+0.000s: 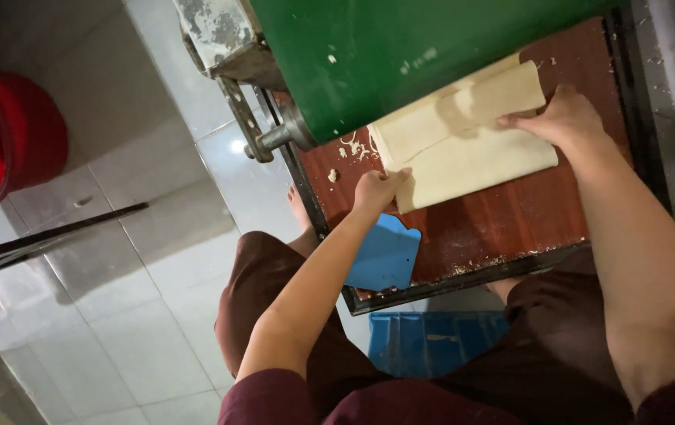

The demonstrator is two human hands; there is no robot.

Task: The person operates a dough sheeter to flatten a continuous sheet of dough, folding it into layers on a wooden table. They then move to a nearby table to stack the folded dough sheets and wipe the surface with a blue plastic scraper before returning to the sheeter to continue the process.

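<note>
A single head-worn camera looks steeply down, close over a wooden tray (510,224) ahead, with tiled floor (141,315) at left.

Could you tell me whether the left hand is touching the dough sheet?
Touching: the head view shows the left hand with its fingers on the near-left corner of the dough sheet.

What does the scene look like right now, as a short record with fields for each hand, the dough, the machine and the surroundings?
left hand: fingertips on the near left corner of the dough sheet
right hand: flat on the sheet's far right part
dough sheet: pale, folded, lying on the wooden tray, one end under the machine
wooden tray: reddish brown, dark metal rim, crumbs scattered
green machine: housing over the sheet's far end
blue scraper: on the tray, near the left forearm
red bucket: on the tiled floor, left
blue crate: below the tray
</note>
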